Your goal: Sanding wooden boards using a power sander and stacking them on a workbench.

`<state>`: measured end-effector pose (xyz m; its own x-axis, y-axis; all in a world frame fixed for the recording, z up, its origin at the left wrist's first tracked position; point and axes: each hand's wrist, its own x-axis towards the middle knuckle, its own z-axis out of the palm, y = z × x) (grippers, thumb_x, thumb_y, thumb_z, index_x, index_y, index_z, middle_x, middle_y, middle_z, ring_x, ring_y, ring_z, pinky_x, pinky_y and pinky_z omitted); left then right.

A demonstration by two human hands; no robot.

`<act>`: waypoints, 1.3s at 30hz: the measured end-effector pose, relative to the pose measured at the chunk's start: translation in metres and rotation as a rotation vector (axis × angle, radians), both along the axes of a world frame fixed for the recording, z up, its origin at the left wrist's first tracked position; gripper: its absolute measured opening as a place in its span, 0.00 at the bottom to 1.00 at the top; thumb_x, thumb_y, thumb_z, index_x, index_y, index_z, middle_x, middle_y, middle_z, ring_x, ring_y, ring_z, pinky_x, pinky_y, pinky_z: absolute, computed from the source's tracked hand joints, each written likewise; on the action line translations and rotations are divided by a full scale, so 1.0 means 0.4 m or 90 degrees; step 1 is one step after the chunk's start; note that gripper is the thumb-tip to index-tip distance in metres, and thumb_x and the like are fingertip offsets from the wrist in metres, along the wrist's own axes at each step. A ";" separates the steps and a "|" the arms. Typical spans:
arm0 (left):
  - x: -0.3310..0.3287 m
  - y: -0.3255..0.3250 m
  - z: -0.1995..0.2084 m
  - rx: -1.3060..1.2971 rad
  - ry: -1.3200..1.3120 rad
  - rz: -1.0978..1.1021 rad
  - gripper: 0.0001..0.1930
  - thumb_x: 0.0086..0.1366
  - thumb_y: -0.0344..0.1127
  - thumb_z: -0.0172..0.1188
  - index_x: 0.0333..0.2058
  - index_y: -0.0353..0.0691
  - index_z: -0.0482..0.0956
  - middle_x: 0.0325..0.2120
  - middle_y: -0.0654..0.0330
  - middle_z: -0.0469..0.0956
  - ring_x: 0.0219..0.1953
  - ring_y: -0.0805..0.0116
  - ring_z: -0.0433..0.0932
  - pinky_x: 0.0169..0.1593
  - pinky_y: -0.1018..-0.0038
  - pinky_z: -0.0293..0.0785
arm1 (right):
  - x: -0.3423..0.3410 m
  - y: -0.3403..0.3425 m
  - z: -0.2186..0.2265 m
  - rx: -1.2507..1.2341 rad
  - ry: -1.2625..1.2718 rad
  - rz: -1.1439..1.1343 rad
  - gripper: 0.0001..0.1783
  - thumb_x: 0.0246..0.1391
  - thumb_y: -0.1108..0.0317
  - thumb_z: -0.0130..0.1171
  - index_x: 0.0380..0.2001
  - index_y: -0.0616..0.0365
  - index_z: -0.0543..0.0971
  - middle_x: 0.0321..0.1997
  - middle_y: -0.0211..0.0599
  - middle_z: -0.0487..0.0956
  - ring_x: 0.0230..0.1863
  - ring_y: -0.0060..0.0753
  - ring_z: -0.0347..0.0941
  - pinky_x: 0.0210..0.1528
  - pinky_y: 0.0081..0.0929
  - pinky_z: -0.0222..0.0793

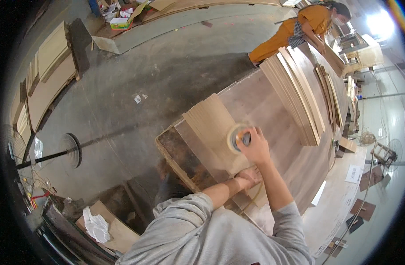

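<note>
My right hand [257,148] is wrapped round a round orbital sander [238,138] with an orange and black body; its pad is blurred by motion. The sander sits on the right part of a row of light wooden boards [209,121] laid close together on the worktable. Closer to my body, my left hand [250,177] is at the near end of a pale wooden board [235,164], fingers curled at its edge and partly hidden. A thin yellowish hose [257,197] runs down from beside my left hand toward my body.
Long boards are stacked on the brown worktable [255,99] at far right, the stack [295,97] rising well above it. Behind them a person in orange [295,31] leans over wood. A round-based stand [72,150] is on the floor at left; a board pile [52,70] lies beyond.
</note>
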<state>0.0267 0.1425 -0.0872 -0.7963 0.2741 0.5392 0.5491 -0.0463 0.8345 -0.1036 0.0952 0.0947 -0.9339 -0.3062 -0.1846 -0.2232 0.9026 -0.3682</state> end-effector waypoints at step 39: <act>0.018 0.118 -0.093 -1.038 0.300 0.135 0.32 0.80 0.51 0.35 0.76 0.43 0.52 0.80 0.54 0.42 0.80 0.62 0.43 0.82 0.64 0.36 | 0.049 -0.277 0.031 -0.090 -0.014 0.105 0.15 0.56 0.55 0.66 0.44 0.45 0.78 0.59 0.40 0.78 0.48 0.54 0.81 0.45 0.50 0.79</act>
<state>0.0340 0.1897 -0.1242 -0.7542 0.6565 0.0114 0.6272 0.7255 -0.2833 -0.0841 -0.0156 0.1069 -0.8653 -0.4789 -0.1481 -0.3545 0.7935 -0.4947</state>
